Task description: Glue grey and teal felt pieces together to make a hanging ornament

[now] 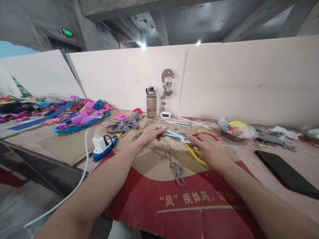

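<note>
shiny metal, matt cardboard
scissors (177, 136) blades polished steel, handles glossy plastic; cord (174, 164) dull grey fibre; cardboard sheet (154, 199) matt, printed red.

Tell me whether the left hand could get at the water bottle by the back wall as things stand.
Probably yes. The left hand pinches grey cord beside the scissors, and the water bottle stands upright just beyond it. Only low felt pieces lie nearby, off to the side, but it would have to drop the cord.

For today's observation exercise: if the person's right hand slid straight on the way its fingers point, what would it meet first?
The right hand points left along the scissors it holds; past the blades, it would probably meet the left hand pinching grey cord, though depth is uncertain.
</note>
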Available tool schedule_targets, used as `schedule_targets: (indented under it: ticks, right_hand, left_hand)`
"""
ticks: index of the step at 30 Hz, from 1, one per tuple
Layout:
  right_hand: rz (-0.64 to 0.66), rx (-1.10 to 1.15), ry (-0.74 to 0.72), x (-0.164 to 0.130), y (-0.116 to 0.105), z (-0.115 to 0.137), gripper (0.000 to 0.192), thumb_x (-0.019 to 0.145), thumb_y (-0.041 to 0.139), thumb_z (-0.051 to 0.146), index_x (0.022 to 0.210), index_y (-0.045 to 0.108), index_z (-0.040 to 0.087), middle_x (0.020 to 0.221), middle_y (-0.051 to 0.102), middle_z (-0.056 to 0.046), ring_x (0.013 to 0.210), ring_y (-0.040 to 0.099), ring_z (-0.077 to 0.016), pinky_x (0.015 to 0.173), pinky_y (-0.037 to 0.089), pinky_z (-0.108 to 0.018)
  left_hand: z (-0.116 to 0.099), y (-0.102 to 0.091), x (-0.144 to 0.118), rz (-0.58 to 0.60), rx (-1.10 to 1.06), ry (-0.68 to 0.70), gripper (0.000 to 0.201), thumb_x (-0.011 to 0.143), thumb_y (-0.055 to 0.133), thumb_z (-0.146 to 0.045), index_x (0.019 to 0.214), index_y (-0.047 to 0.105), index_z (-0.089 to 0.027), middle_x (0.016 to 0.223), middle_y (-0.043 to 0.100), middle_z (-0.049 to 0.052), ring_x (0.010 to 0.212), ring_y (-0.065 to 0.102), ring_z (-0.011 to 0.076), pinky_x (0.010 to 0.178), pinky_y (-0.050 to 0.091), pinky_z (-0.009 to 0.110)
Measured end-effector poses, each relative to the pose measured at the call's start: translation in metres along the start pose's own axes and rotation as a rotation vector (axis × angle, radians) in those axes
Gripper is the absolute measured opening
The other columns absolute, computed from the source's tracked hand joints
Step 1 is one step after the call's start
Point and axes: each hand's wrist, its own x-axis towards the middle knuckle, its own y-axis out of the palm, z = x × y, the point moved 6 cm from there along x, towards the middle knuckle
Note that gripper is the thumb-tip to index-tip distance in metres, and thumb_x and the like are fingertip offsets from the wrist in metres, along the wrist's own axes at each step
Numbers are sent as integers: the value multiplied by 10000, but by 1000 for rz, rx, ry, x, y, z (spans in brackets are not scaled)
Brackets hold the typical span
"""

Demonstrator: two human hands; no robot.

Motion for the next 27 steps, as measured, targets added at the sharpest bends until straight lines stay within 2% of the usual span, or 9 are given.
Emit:
schedule_targets:
  ticks: [7, 17, 22, 27]
  right_hand:
    - [7, -31, -6, 0, -4, 3, 397, 893, 475, 295, 1287, 528, 279, 1030, 659, -65, 831, 589, -195, 574, 284, -278]
    - [28, 15, 13, 0, -5, 4, 390, 895, 469, 295, 1278, 542, 281, 1021, 678, -61, 816, 613, -193, 538, 292, -265]
    - [21, 185, -24, -1, -1, 3, 370, 876, 486, 302, 1226, 598, 263, 1035, 689, -80, 853, 629, -216, 626, 400, -271]
    - [194, 553, -128, -4, 12, 18, 388, 817, 523, 242, 1188, 627, 290, 1018, 712, -47, 864, 649, -205, 751, 466, -293]
  left_hand:
    - [2, 0, 1, 12, -44, 12, 392, 733, 651, -486, 610, 522, -137, 513, 521, -19, 426, 452, 60, 438, 352, 195]
    - [9, -2, 2, -1, -72, -72, 367, 755, 655, -454, 607, 560, -132, 481, 516, -14, 394, 435, 54, 405, 341, 183]
    - [14, -17, 6, -170, -99, -114, 326, 768, 663, -384, 606, 546, -127, 492, 526, -14, 394, 442, 50, 402, 337, 171]
    - [19, -40, 8, -371, -123, -130, 287, 814, 609, -340, 629, 506, -146, 492, 515, -34, 362, 412, 43, 395, 330, 168]
